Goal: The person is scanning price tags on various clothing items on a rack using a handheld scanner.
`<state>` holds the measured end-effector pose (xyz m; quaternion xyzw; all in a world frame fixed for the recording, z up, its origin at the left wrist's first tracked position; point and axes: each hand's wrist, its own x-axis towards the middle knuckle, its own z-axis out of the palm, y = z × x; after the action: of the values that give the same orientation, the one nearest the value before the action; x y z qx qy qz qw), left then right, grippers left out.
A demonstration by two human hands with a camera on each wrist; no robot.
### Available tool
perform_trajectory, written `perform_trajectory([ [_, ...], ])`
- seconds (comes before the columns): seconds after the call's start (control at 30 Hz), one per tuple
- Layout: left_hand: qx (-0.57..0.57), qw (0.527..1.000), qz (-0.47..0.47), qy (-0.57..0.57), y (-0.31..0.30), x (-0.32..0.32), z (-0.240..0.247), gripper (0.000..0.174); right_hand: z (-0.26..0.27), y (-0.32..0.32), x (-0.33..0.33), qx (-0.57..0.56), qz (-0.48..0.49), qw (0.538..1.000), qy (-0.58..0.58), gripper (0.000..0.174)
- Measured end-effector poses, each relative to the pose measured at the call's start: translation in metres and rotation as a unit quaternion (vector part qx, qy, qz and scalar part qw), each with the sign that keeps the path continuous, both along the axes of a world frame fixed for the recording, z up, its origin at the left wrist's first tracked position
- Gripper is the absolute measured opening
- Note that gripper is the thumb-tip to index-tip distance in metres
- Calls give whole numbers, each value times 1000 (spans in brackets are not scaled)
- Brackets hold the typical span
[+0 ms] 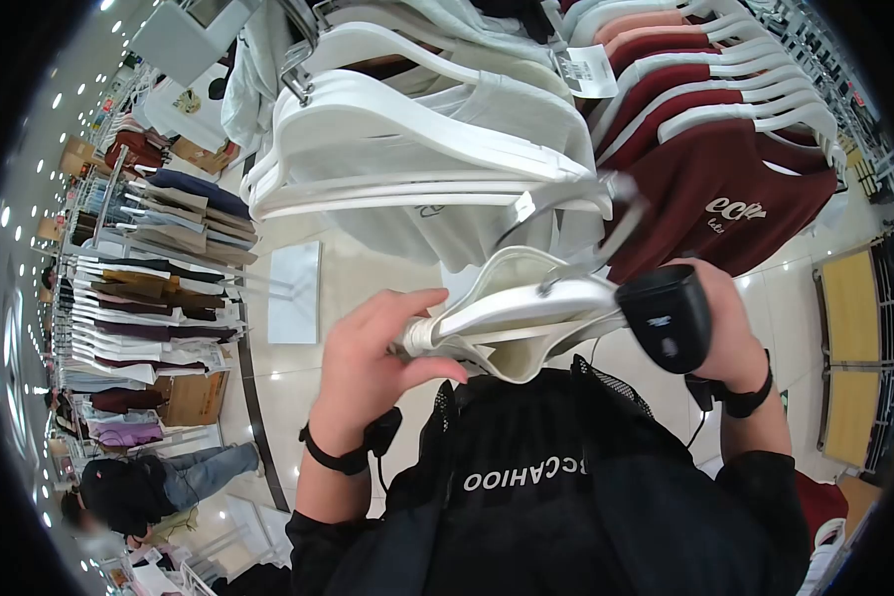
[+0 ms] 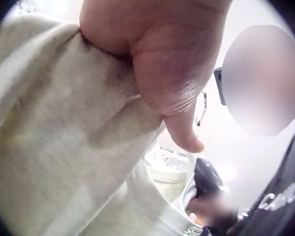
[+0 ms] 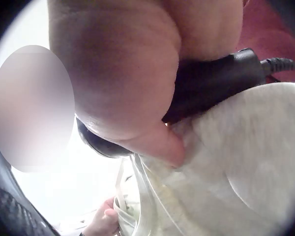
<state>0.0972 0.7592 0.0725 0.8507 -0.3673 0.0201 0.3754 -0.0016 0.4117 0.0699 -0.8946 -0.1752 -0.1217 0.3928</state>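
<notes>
In the head view a white hanger (image 1: 526,306) carries a cream garment (image 1: 519,364) in front of the person's chest. The left hand (image 1: 363,356) grips the garment's shoulder at the hanger's left end, fingers over the top and thumb below. In the left wrist view the pale cloth (image 2: 64,128) hangs from that hand, and a printed tag (image 2: 173,160) shows by the neckline. The right hand (image 1: 733,328) holds a black handheld barcode scanner (image 1: 666,318) at the hanger's right end. The right wrist view shows its thumb against the cloth (image 3: 246,147), with the scanner's handle (image 3: 216,83) in the palm.
White hangers (image 1: 387,109) with pale tops hang on a rack just ahead. Maroon shirts (image 1: 735,214) hang to the right of them. At left stand long clothes racks (image 1: 149,318), and another person (image 1: 139,492) is at lower left. Wooden shelves (image 1: 854,358) stand at right.
</notes>
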Motion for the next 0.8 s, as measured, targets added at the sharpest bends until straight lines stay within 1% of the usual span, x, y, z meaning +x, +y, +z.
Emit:
perform_trajectory([
  [0.03, 1, 1000, 3, 0, 4, 2, 1, 65, -1, -5, -1, 16, 6, 1000, -14, 42],
  [0.1, 0, 999, -5, -39, 9, 6, 4, 63, 5, -11, -6, 9, -22, 1000, -16, 41],
  [0.17, -2, 999, -2, -49, 11, 8, 8, 60, 14, -14, -9, 28, -41, 999, -3, 40],
  [0.23, 13, 997, 18, -79, 13, 10, 10, 56, 17, -16, -12, 71, -73, 995, 9, 39],
  [0.37, 28, 996, 21, -77, 13, 11, 15, 49, 17, -26, -15, 42, -79, 996, -6, 40],
  [0.43, -3, 997, -10, -71, 13, 13, 15, 42, 18, -27, -14, 38, -87, 995, -7, 40],
  [0.57, -6, 999, 0, -43, 11, 12, 17, 38, 18, -29, -16, 44, -100, 994, 6, 40],
  [0.63, -22, 999, -2, -26, 9, 11, 18, 33, 14, -30, -17, 61, -113, 992, 5, 39],
  [0.67, -20, 999, 1, -27, 8, 12, 18, 33, 9, -32, -18, 55, -109, 992, -18, 40],
  [0.7, -21, 999, -10, -29, 7, 13, 18, 28, 8, -33, -19, 57, -106, 993, -19, 40],
  [0.73, -23, 999, -23, -32, 6, 14, 18, 24, 8, -34, -20, 35, -103, 994, -17, 41],
  [0.77, -22, 999, -22, -33, 6, 14, 18, 24, 9, -35, -20, 13, -101, 995, -16, 41],
  [0.8, -35, 999, -11, -33, 5, 13, 17, 19, 13, -35, -19, 13, -102, 995, -16, 41],
])
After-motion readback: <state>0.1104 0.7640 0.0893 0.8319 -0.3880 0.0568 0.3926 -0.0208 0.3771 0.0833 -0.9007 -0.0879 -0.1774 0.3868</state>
